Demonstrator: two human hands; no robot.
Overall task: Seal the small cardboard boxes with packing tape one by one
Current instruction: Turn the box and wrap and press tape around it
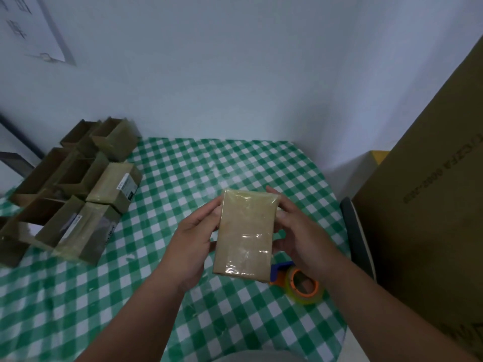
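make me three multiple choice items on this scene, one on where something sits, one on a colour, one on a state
1. Where is the tape dispenser?
A. on the table under the right hand
B. on top of the pile of boxes at the left
C. on the big carton at the right

2. What colour is the checked tablecloth?
A. red and white
B. green and white
C. blue and yellow

3. What is the state of the small box in the middle?
A. lying on the table with its flaps open
B. held up in both hands, closed, with clear tape on its face
C. stacked on the pile

Key: 1 A, the roll lies on the cloth just below the right hand. 2 B, the squares are green and white. 3 B, the left hand and the right hand grip its sides, and glossy tape shows on it.
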